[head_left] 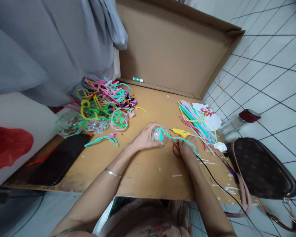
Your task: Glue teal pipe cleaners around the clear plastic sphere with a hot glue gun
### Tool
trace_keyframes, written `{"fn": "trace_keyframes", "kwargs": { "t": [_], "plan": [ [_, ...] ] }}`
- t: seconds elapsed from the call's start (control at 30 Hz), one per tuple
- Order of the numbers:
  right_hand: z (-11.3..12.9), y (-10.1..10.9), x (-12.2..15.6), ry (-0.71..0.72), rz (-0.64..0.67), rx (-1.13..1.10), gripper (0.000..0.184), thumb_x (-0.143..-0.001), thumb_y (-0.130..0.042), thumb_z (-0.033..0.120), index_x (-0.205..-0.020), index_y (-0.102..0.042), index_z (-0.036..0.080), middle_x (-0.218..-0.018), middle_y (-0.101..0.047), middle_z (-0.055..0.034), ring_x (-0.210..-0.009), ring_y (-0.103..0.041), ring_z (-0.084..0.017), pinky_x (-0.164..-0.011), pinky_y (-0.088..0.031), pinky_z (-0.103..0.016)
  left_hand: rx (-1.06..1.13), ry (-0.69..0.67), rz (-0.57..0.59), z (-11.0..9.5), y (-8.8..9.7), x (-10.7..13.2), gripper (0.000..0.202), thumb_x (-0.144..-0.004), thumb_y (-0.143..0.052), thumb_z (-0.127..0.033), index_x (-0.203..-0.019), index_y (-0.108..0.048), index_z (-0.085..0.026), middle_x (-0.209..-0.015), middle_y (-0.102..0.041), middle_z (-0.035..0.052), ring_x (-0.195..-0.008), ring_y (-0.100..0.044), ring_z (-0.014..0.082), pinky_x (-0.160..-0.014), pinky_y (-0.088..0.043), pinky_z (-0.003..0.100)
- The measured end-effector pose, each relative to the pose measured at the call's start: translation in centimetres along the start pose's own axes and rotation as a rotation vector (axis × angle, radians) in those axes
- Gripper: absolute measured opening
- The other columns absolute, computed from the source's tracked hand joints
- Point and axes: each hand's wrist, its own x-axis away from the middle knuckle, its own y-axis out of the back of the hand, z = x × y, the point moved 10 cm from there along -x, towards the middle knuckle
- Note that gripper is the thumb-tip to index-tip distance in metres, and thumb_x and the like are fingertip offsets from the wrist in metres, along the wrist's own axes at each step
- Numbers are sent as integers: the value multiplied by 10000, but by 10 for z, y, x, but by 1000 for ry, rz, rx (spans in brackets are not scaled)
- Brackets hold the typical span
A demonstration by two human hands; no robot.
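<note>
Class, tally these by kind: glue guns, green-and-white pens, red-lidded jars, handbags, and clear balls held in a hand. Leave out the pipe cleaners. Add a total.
glue gun: 1
green-and-white pen: 1
red-lidded jar: 1
handbag: 1
clear ball, held in the left hand: 1
Total: 5

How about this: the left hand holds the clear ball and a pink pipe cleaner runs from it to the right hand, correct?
No. The head view shows a teal pipe cleaner, not pink, running from the clear ball in the left hand to the right hand.
</note>
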Motion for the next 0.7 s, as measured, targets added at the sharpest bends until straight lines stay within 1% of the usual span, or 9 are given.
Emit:
{"fn": "trace_keyframes", "kwargs": {
  "t": [0.1,0.2,0.27,0.33,0.37,0.43,0.5,0.57,0.7],
  "plan": [
    [17,12,7,3,-36,47,240,-786,-590,395,-880,-560,176,-949,-591,-168,-1062,-523,-342,-786,-445,-407,7,6,10,1,-2,0,682,-620,-818,-369,-1203,-504,-205,-1254,-585,98,-1195,-566,275,-1047,-441,439],
    [52,18,16,170,-6,-16,279,-783,-570,342,-1019,-604,197,-1026,-628,-121,-1053,-562,-290,-899,-446,-454,1,12,3,3,-1,-1,691,-613,-823,-354,-1206,-502,-205,-1257,-580,95,-1196,-563,274,-1051,-437,438],
    [75,17,22,274,65,-153,379,-751,-624,346,-1107,-610,219,-1054,-646,-91,-998,-601,-252,-889,-483,-435,-2,20,0,4,-1,-1,693,-609,-825,-351,-1205,-502,-208,-1256,-581,92,-1197,-562,277,-1044,-442,440],
    [90,14,26,295,137,-287,446,-722,-680,360,-1145,-618,234,-1037,-664,-69,-926,-632,-223,-821,-527,-391,-2,22,2,3,0,-1,684,-616,-821,-352,-1206,-505,-209,-1249,-584,90,-1185,-569,277,-1028,-454,437],
    [95,13,27,290,157,-334,429,-722,-693,367,-1128,-635,240,-1003,-676,-56,-889,-643,-212,-789,-538,-371,-2,21,3,2,0,0,676,-621,-817,-351,-1205,-507,-208,-1243,-588,89,-1174,-575,275,-1019,-461,432],
    [104,14,28,295,151,-400,301,-760,-681,381,-1031,-681,251,-929,-698,-36,-844,-657,-200,-764,-546,-350,-2,21,0,1,1,1,667,-626,-813,-339,-1205,-511,-208,-1230,-595,84,-1149,-587,267,-1005,-471,424],
    [113,18,30,334,104,-448,168,-807,-656,381,-914,-711,264,-875,-714,-23,-824,-665,-197,-768,-546,-346,1,29,-6,0,1,1,670,-622,-815,-329,-1209,-512,-217,-1227,-598,78,-1138,-592,263,-1000,-474,420],
    [119,21,32,385,63,-486,116,-837,-641,367,-847,-718,282,-850,-723,-13,-807,-669,-197,-779,-547,-352,7,40,-5,1,1,2,669,-620,-815,-327,-1210,-515,-228,-1231,-597,76,-1136,-593,264,-998,-474,420],
    [121,15,38,433,83,-555,94,-869,-617,313,-871,-709,328,-890,-734,7,-862,-680,-204,-832,-545,-370,2,54,6,2,1,2,676,-621,-810,-337,-1217,-512,-223,-1237,-594,85,-1132,-592,271,-1000,-468,432]
  ]
}}
